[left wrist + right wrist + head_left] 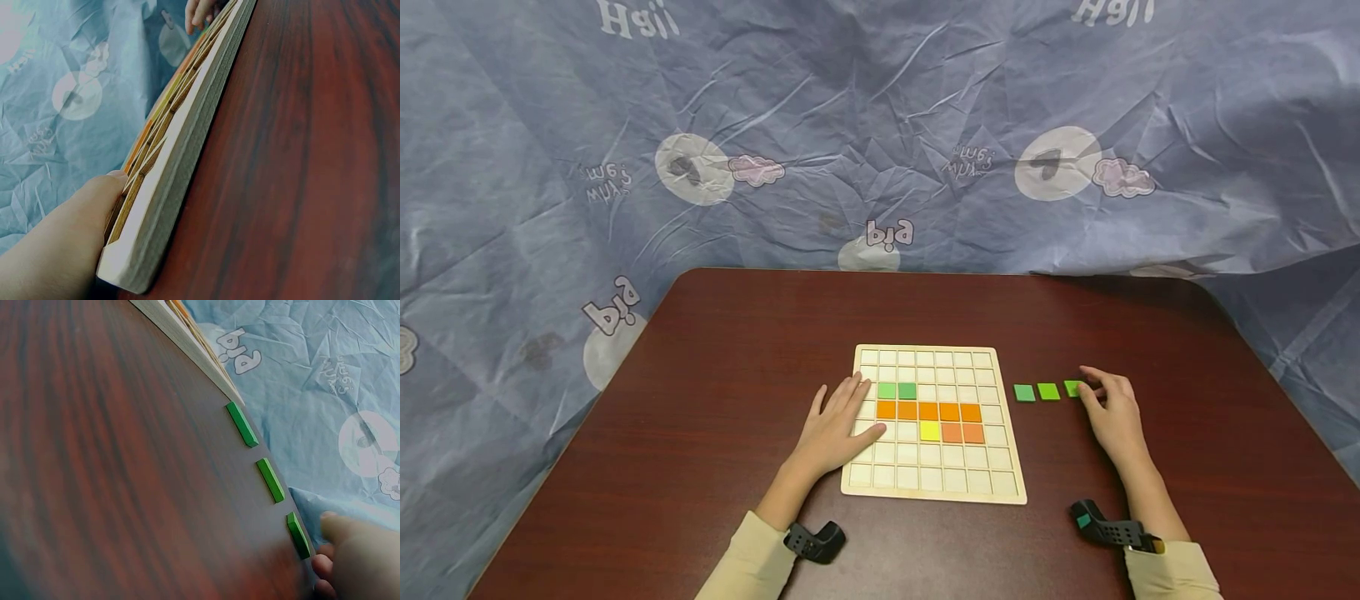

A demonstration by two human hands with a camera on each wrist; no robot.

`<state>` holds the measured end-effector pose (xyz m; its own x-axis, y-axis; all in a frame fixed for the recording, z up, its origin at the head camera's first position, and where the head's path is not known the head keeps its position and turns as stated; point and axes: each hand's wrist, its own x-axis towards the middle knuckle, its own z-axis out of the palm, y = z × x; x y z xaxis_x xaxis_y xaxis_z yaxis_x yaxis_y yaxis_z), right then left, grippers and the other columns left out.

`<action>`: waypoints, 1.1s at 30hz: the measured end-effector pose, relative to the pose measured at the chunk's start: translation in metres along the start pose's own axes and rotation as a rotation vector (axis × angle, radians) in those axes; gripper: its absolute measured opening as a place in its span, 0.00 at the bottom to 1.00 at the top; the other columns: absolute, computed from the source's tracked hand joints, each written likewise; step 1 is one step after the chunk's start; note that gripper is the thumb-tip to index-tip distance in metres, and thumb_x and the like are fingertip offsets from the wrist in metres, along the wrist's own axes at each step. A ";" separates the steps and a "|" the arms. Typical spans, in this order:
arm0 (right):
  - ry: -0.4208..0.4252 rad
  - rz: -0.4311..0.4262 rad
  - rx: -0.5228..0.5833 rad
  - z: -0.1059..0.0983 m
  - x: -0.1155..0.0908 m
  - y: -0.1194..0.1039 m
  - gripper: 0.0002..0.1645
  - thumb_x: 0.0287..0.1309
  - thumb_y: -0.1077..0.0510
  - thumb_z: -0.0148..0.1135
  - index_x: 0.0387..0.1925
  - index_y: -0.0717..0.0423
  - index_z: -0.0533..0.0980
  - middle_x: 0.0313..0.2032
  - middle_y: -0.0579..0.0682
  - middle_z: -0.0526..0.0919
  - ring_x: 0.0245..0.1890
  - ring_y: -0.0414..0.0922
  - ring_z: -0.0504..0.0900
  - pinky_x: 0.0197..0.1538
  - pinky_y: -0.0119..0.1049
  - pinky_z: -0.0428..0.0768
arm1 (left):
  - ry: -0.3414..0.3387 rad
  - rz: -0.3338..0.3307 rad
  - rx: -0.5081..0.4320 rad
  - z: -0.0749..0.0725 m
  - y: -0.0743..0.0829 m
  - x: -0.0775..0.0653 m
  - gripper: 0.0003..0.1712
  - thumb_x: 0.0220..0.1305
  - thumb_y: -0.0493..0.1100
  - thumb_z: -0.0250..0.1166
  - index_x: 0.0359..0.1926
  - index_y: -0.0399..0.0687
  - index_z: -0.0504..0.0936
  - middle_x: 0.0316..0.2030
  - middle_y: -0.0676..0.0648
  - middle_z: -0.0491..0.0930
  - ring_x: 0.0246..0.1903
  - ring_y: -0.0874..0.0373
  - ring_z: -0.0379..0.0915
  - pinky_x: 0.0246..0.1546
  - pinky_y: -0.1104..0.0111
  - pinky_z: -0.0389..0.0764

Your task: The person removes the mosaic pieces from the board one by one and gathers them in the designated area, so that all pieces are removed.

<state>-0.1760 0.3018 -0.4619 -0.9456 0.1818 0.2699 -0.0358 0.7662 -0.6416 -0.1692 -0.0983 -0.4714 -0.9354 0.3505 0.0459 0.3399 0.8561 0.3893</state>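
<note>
- 3 loose green tiles [1048, 392] lie flat on the dark red table [760, 333], in a spaced row just right of the wooden board [931, 457], probably set apart so each can be lifted without nudging its neighbour
- The right hand [1114, 417] is at the outermost loose tile [1071, 388], thumb and index finger parted and bent at its outer end; I cannot tell whether they pinch it, and working from that side likely spares the other 2
- The left hand [835, 432] lies over the board's left edge, fingers straight, mostly close together with the little finger fanned out and the thumb spread wide, presumably to stop the board sliding
- On the board, 5 orange tiles [928, 411] form a row, with 2 set green tiles [907, 390] above, and 1 yellow tile [929, 431] and 2 paler orange tiles [952, 432] below; its raised dividers seem meant to keep tiles square
</note>
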 end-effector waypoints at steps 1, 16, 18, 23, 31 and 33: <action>0.018 0.009 0.014 0.000 0.000 0.000 0.23 0.65 0.54 0.47 0.57 0.61 0.69 0.49 0.62 0.68 0.36 0.31 0.63 0.37 0.26 0.64 | -0.001 -0.001 0.003 0.000 0.000 0.000 0.45 0.59 0.70 0.44 0.71 0.54 0.48 0.71 0.52 0.45 0.70 0.58 0.42 0.68 0.52 0.36; 0.194 -0.055 0.119 0.008 -0.001 -0.027 0.18 0.60 0.62 0.52 0.52 0.57 0.73 0.42 0.52 0.72 0.33 0.22 0.61 0.35 0.23 0.62 | -0.003 0.003 -0.004 0.000 -0.001 0.000 0.45 0.59 0.70 0.44 0.71 0.54 0.48 0.71 0.51 0.45 0.70 0.57 0.42 0.68 0.51 0.35; 0.189 -0.083 0.125 0.010 -0.002 -0.035 0.18 0.59 0.63 0.53 0.52 0.58 0.73 0.42 0.53 0.72 0.34 0.22 0.61 0.35 0.25 0.62 | -0.003 0.008 -0.008 0.001 0.000 0.000 0.45 0.59 0.70 0.44 0.71 0.54 0.49 0.71 0.51 0.46 0.70 0.56 0.42 0.68 0.51 0.35; 0.148 -0.150 0.132 0.015 -0.005 -0.056 0.17 0.59 0.63 0.53 0.51 0.59 0.74 0.43 0.55 0.73 0.35 0.23 0.62 0.35 0.30 0.62 | -0.014 -0.001 0.000 0.000 0.001 0.000 0.45 0.59 0.71 0.43 0.71 0.55 0.47 0.71 0.52 0.44 0.70 0.58 0.41 0.68 0.52 0.34; 0.073 -0.240 0.124 0.028 -0.012 -0.095 0.17 0.59 0.63 0.54 0.50 0.57 0.74 0.45 0.56 0.74 0.37 0.42 0.71 0.39 0.36 0.68 | -0.009 -0.006 0.000 -0.001 0.000 0.000 0.45 0.59 0.71 0.43 0.71 0.54 0.47 0.71 0.52 0.45 0.70 0.58 0.42 0.68 0.52 0.35; 0.059 -0.264 0.131 0.034 -0.013 -0.104 0.16 0.58 0.63 0.55 0.50 0.58 0.75 0.45 0.56 0.74 0.36 0.46 0.72 0.41 0.39 0.67 | -0.009 -0.008 -0.001 0.000 0.000 0.000 0.45 0.59 0.71 0.43 0.71 0.54 0.47 0.71 0.52 0.45 0.70 0.58 0.42 0.68 0.52 0.35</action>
<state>-0.1705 0.1993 -0.4231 -0.8779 0.0252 0.4781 -0.3226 0.7066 -0.6298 -0.1695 -0.0979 -0.4710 -0.9372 0.3470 0.0343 0.3322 0.8586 0.3905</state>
